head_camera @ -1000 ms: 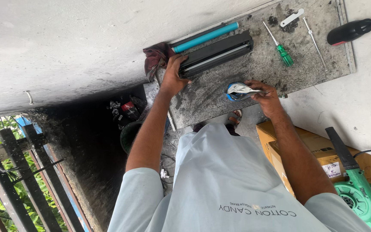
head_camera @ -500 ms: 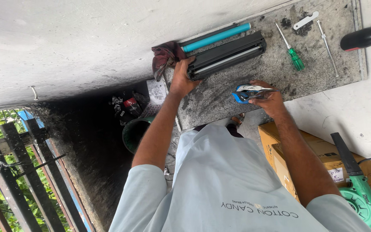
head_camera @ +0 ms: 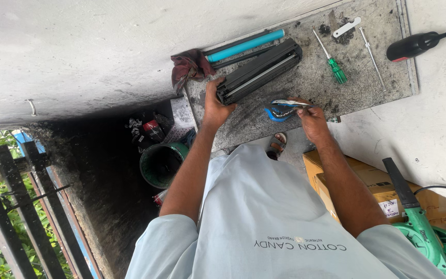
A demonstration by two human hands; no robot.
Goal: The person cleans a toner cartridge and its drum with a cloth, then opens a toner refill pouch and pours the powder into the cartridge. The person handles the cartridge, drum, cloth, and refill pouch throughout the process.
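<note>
Your left hand [head_camera: 217, 106] grips the cartridge [head_camera: 259, 71] end, steadying it on the slab [head_camera: 305, 88]; right hand [head_camera: 311, 116] pinches blue pliers [head_camera: 284, 110].

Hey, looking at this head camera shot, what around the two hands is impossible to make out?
- Left hand: its palm and fingertips are hidden where they grip the end of the black toner cartridge.
- Right hand: the blue-and-white object it holds is partly covered and too small to identify.
- Green power tool: cut off by the frame's right and bottom edges.
- Green bucket: contents lost in shadow.
</note>
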